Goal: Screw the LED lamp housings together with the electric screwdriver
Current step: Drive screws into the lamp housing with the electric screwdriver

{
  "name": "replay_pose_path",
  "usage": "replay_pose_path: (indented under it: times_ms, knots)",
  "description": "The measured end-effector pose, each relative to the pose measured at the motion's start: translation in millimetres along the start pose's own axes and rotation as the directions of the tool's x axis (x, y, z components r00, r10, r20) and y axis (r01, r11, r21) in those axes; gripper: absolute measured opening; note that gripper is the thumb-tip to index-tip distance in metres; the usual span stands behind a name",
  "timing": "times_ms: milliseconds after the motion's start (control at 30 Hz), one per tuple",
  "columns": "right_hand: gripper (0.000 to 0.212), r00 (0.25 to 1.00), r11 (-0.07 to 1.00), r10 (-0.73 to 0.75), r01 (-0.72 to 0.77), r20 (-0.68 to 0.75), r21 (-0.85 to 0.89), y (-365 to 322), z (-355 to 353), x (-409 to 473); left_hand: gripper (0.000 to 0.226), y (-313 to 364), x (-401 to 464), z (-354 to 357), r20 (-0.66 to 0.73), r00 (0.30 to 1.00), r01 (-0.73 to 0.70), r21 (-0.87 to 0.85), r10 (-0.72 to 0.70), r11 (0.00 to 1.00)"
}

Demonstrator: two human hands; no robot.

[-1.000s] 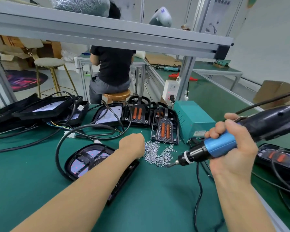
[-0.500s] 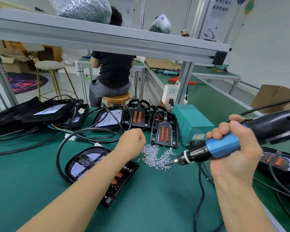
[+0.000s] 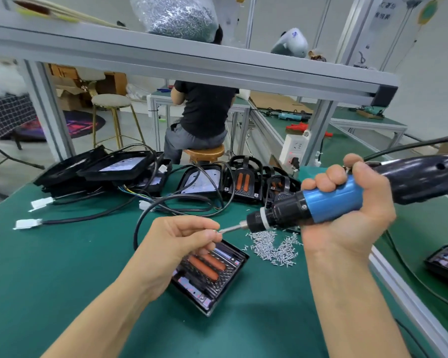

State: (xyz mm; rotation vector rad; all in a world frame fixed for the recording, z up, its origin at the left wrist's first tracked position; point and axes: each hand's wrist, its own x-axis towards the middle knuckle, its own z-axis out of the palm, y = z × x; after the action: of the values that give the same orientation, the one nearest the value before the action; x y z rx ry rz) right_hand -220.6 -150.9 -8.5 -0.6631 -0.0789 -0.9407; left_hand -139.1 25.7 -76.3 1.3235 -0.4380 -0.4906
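The right hand (image 3: 347,210) grips the blue-and-black electric screwdriver (image 3: 329,200), held nearly level above the green table (image 3: 62,267) with its bit (image 3: 230,229) pointing left. The left hand (image 3: 176,244) pinches a small screw (image 3: 216,231) at the bit's tip. Just below lies a black lamp housing (image 3: 212,277) with two orange strips; a pile of screws (image 3: 274,248) sits just right of it. More housings (image 3: 241,184) lie along the far edge.

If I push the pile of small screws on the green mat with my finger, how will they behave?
The screws are loose and tiny, so they would probably scatter, not slide together. Being round, some may roll on the mat. Each looks very light and fiddly to pinch.
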Motion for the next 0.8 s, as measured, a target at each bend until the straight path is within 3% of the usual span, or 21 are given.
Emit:
replay_pose_path:
  times_ms: [333, 600, 700, 800]
  knots:
    - [0.009, 0.998, 0.999, 0.047, -0.046, 0.045, -0.014, 23.6, 17.4, -7.0, 0.015, 0.3, -13.0, -20.8, -0.043, 0.999, -0.028, -0.029, 0.027, 0.999]
    - [0.010, 0.994, 0.997, 0.074, -0.072, 0.080, -0.024, 42.4, 23.4, -3.0, 0.020, 2.9, -5.6, -28.7, -0.116, 0.992, -0.049, 0.074, 0.058, 0.996]
    - [0.011, 0.992, 0.997, 0.073, -0.070, 0.102, -0.039, 53.9, 24.0, 2.7, 0.016, 2.3, 1.9, -31.5, -0.178, 0.981, -0.041, 0.230, 0.083, 0.972]
    - [0.013, 0.995, 0.994, 0.047, -0.037, 0.093, -0.100, 68.7, 20.6, 6.9, 0.014, -0.8, 9.8, -33.6, -0.241, 0.943, -0.023, 0.645, 0.231, 0.764]
